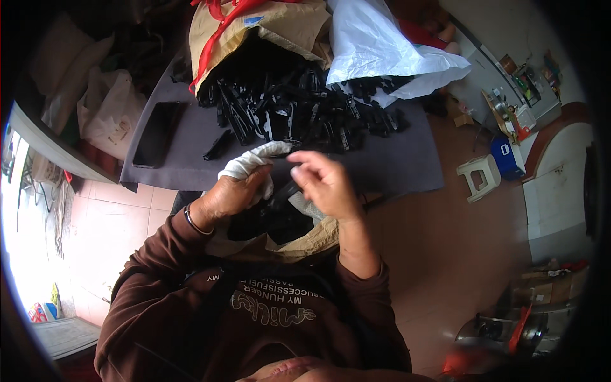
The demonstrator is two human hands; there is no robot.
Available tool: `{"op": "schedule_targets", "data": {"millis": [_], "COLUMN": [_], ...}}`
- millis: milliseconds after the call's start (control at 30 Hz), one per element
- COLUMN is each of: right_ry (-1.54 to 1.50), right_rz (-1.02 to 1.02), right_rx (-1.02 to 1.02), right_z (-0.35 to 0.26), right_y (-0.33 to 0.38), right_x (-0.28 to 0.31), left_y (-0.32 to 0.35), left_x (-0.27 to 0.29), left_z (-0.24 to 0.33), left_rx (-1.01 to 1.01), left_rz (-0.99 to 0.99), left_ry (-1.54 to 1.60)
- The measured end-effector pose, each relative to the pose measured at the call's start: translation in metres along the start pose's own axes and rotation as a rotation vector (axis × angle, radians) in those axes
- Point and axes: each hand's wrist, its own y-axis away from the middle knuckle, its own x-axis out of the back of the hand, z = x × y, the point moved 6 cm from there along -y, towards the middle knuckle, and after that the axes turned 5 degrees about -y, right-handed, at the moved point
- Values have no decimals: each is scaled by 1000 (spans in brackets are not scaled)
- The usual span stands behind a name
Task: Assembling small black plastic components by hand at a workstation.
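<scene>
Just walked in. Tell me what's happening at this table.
A person sits at a grey table heaped with small black plastic parts spilling from a brown bag. The left hand holds a white cloth; the right hand pinches a dark piece against it. A black phone lies to the left.

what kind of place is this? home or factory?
Likely a home doing piecework, not a factory: a pile of small black parts spills from a brown sack on a grey table, with a tiled floor and a plastic stool nearby.
</scene>
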Motion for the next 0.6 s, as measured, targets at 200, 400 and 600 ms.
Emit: {"op": "schedule_targets", "data": {"millis": [200,400,600], "right_ry": [-178,183,302], "right_rz": [-159,-178,-73], "right_rx": [-123,345,209], "right_z": [33,-9,-5], "right_y": [-3,1,-1], "right_x": [-16,-22,-12], "left_y": [9,12,13], "left_x": [-10,-11,-14], "left_z": [6,8,13], "left_rx": [-46,48,-174], "left_rz": [-147,-120,-133], "left_ry": [35,946,402]}}
